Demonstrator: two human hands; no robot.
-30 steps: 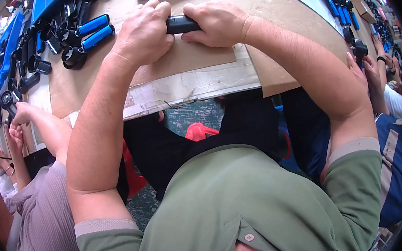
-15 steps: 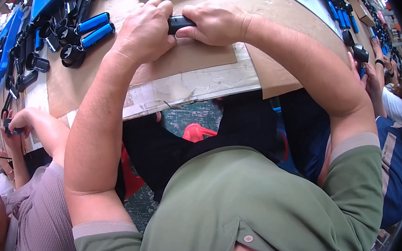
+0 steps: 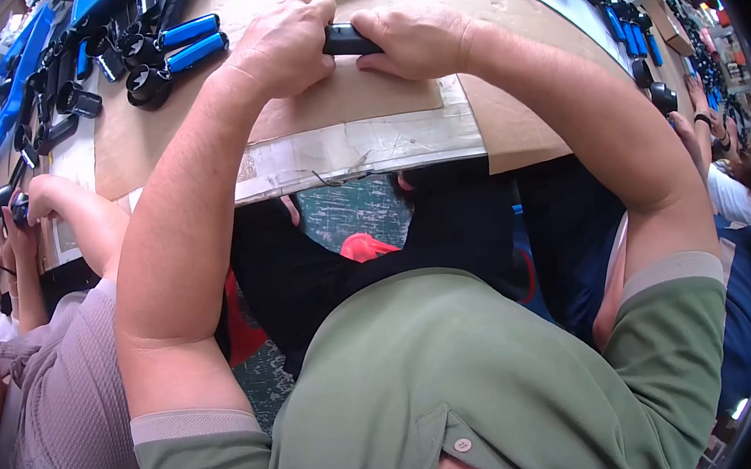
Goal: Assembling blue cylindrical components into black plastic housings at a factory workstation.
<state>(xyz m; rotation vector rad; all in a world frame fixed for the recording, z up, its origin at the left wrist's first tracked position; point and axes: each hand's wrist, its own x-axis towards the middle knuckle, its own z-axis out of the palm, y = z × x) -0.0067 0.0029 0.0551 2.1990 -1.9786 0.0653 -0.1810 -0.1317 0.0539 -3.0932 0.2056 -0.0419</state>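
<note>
A: Hands?

B: Left hand (image 3: 285, 50): fingers curled in, closed on the left end of a black bar (image 3: 351, 40). Bar sits between the two hands, over the cardboard (image 3: 370, 101), roughly crosswise. Right hand (image 3: 423, 39): thumb and fingers closed on its right end. Both ends hidden in the grips; can't tell their shape.

A: Doing it well?

B: My take: wrists in line with the bar, even force from both sides, no sideways bend. Thumbs close to the middle should give better control.

A: Containers?

B: Far left, a blue tray (image 3: 7, 87); can't make out what's in it. Black parts (image 3: 83, 102) lie just right of it, then two blue handles (image 3: 193, 42) on the cardboard. Far right, a carton (image 3: 674, 32); inside not visible.
</note>
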